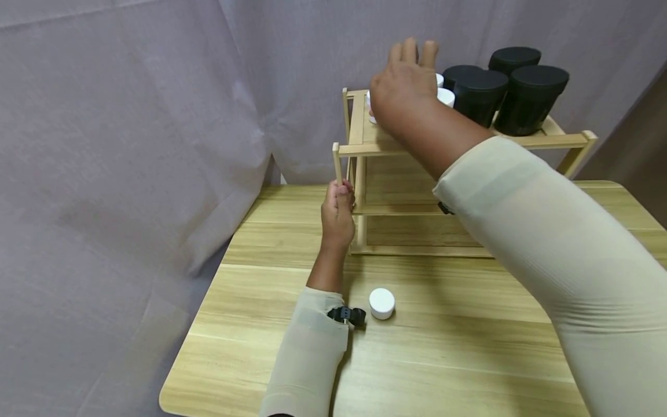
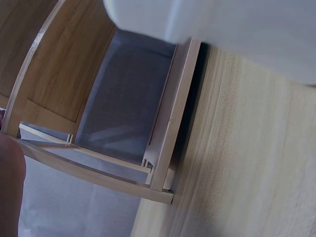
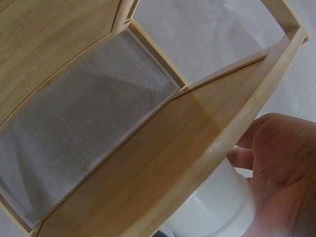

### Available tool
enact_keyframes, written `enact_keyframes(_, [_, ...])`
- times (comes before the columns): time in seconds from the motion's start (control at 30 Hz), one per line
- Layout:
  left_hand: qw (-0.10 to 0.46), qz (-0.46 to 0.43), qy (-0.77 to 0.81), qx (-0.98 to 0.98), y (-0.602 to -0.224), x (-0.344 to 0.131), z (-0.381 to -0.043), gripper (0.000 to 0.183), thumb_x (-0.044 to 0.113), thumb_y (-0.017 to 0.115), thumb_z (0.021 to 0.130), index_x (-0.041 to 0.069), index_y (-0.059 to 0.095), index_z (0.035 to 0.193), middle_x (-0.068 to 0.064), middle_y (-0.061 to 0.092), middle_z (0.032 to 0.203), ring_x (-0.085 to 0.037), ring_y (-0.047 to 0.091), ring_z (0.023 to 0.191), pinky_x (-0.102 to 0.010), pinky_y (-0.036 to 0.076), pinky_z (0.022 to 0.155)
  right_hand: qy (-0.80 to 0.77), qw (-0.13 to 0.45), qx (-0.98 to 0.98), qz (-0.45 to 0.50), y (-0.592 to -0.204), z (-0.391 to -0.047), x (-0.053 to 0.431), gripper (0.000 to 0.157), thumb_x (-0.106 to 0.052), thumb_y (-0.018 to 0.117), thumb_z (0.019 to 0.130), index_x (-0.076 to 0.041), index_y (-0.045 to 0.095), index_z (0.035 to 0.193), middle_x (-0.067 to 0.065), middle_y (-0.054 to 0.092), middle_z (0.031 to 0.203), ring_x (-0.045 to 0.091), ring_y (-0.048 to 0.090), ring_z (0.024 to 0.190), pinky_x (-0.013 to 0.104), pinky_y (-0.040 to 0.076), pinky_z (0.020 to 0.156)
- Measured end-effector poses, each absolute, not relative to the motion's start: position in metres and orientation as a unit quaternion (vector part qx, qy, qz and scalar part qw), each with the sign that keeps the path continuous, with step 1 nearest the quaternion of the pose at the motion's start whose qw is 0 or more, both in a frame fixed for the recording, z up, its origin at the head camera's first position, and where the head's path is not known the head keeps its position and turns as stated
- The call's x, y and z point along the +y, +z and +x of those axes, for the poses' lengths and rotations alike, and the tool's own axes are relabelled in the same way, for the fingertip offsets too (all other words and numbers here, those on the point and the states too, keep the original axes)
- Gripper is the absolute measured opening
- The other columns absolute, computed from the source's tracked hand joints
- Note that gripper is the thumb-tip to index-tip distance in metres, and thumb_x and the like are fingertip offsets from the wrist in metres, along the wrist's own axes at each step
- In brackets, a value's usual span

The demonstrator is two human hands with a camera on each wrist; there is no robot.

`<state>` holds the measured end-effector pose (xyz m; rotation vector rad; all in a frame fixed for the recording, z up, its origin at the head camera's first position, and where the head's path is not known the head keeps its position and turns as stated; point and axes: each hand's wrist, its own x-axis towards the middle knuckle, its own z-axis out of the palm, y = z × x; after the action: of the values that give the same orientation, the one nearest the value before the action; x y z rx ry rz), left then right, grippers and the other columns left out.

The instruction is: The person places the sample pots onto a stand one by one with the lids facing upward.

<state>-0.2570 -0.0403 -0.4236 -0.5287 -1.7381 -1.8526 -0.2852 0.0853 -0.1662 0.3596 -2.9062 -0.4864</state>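
My left hand (image 1: 337, 214) grips the front left post of a wooden shelf rack (image 1: 359, 152), with the thumb on the post in the left wrist view. Over the left end of the top shelf, my right hand (image 1: 405, 87) pinches a small white jar (image 1: 372, 119), mostly hidden behind the hand, three fingers raised. A white jar (image 3: 212, 205) shows close to the hand in the right wrist view, past the shelf's edge. Other white jars (image 1: 446, 97) stand just right of the hand. One white lidded jar (image 1: 382, 303) sits on the table beside my left wrist.
Several black lidded tubs (image 1: 479, 95) crowd the right part of the top shelf. The rack stands toward the back of the wooden table (image 1: 443, 359), with two lower shelves under the top one. A grey curtain (image 1: 130, 145) hangs behind and to the left.
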Motion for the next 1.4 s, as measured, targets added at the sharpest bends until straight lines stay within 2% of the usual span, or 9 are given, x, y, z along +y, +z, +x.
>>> enact_keyframes(0.13, [0.270, -0.195, -0.687, -0.646, -0.424, -0.041, -0.257, 0.068, 0.050, 0.035, 0.115, -0.017, 0.051, 0.116, 0.003, 0.042, 0.075, -0.007, 0.038, 0.067, -0.022, 0.035, 0.063, -0.165, 0.088, -0.974, 0.128, -0.167, -0.282, 0.085, 0.060, -0.047, 0.058, 0.112, 0.003, 0.057, 0.146, 0.035, 0.041, 0.139, 0.053, 0.029, 0.137, 0.073, 0.019, 0.119])
enact_keyframes(0.27, [0.271, -0.190, -0.684, -0.650, -0.424, -0.042, -0.257, 0.069, 0.052, 0.035, 0.114, -0.015, 0.052, 0.117, 0.004, 0.042, 0.076, -0.008, 0.039, 0.068, -0.022, 0.036, 0.063, -0.152, 0.108, -0.973, 0.137, -0.165, -0.277, 0.085, 0.057, -0.050, 0.064, 0.108, 0.002, 0.065, 0.133, 0.030, 0.040, 0.132, 0.050, 0.031, 0.133, 0.072, 0.020, 0.117])
enact_keyframes(0.4, [0.272, -0.186, -0.682, -0.653, -0.424, -0.045, -0.257, 0.075, 0.059, 0.035, 0.111, -0.014, 0.052, 0.117, 0.004, 0.042, 0.076, -0.009, 0.039, 0.068, -0.023, 0.036, 0.064, -0.136, 0.132, -0.971, 0.142, -0.164, -0.271, 0.085, 0.057, -0.051, 0.065, 0.108, 0.004, 0.068, 0.122, 0.026, 0.036, 0.126, 0.049, 0.030, 0.131, 0.072, 0.020, 0.117])
enact_keyframes(0.63, [0.273, -0.184, -0.679, -0.656, -0.424, -0.047, -0.258, 0.083, 0.068, 0.035, 0.107, -0.013, 0.052, 0.116, 0.005, 0.042, 0.076, -0.009, 0.040, 0.069, -0.023, 0.037, 0.064, -0.101, 0.219, -0.960, 0.141, -0.169, -0.257, 0.082, 0.059, -0.051, 0.067, 0.107, 0.008, 0.062, 0.108, 0.022, 0.038, 0.125, 0.046, 0.035, 0.132, 0.069, 0.026, 0.113])
enact_keyframes(0.8, [0.272, -0.186, -0.679, -0.657, -0.423, -0.049, -0.259, 0.088, 0.071, 0.035, 0.106, -0.015, 0.051, 0.117, 0.003, 0.043, 0.078, -0.009, 0.041, 0.070, -0.022, 0.037, 0.064, -0.080, 0.292, -0.938, 0.168, -0.177, -0.243, 0.080, 0.061, -0.051, 0.064, 0.109, 0.011, 0.061, 0.107, 0.020, 0.042, 0.122, 0.044, 0.039, 0.126, 0.064, 0.028, 0.107])
enact_keyframes(1.07, [0.276, -0.185, -0.679, -0.654, -0.423, -0.046, -0.258, 0.088, 0.073, 0.034, 0.105, -0.013, 0.052, 0.116, 0.001, 0.045, 0.082, -0.010, 0.042, 0.072, -0.022, 0.039, 0.065, -0.011, 0.417, -0.871, 0.260, -0.196, -0.227, 0.089, 0.049, -0.037, 0.068, 0.109, 0.012, 0.064, 0.108, 0.023, 0.051, 0.119, 0.044, 0.043, 0.120, 0.062, 0.027, 0.104])
enact_keyframes(1.2, [0.279, -0.188, -0.678, -0.653, -0.424, -0.046, -0.259, 0.087, 0.071, 0.035, 0.105, -0.013, 0.052, 0.116, 0.002, 0.045, 0.082, -0.009, 0.043, 0.072, -0.021, 0.039, 0.065, 0.022, 0.444, -0.847, 0.292, -0.206, -0.217, 0.094, 0.044, -0.035, 0.068, 0.109, 0.009, 0.065, 0.106, 0.022, 0.052, 0.114, 0.045, 0.044, 0.116, 0.066, 0.029, 0.102])
enact_keyframes(1.4, [0.285, -0.187, -0.678, -0.652, -0.424, -0.048, -0.258, 0.085, 0.069, 0.035, 0.106, -0.013, 0.052, 0.117, 0.001, 0.046, 0.085, -0.010, 0.044, 0.075, -0.022, 0.040, 0.068, 0.065, 0.447, -0.829, 0.331, -0.222, -0.204, 0.099, 0.041, -0.035, 0.065, 0.110, 0.006, 0.065, 0.102, 0.022, 0.053, 0.110, 0.047, 0.045, 0.112, 0.070, 0.029, 0.098])
